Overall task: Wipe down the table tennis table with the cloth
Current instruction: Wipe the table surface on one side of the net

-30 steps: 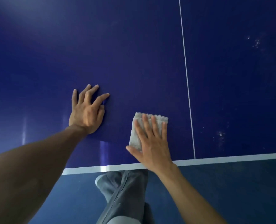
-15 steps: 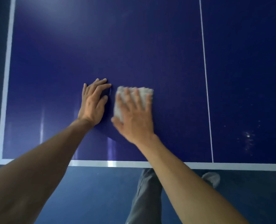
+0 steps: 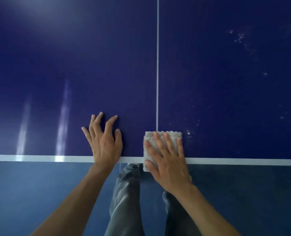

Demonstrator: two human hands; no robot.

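Observation:
The dark blue table tennis table point(image 3: 226, 82) fills the upper view, with a white centre line point(image 3: 157, 65) and a white near edge line point(image 3: 39, 158). A folded grey-white cloth point(image 3: 172, 135) lies at the near edge, right where the centre line meets it, its lower corner hanging over the edge. My right hand point(image 3: 166, 159) presses flat on the cloth with fingers spread. My left hand point(image 3: 103, 142) rests flat on the bare table just left of it, fingers apart, holding nothing.
White dusty specks point(image 3: 241, 38) dot the right half of the table, some close to the cloth's right side point(image 3: 189, 133). Light streaks reflect on the left half point(image 3: 63, 125). Below the edge are the blue floor point(image 3: 39, 193) and my grey trouser legs point(image 3: 126, 193).
My right hand has slid the cloth right and back toward the near edge, onto the centre line. My left hand has shifted closer to the edge and spread its fingers.

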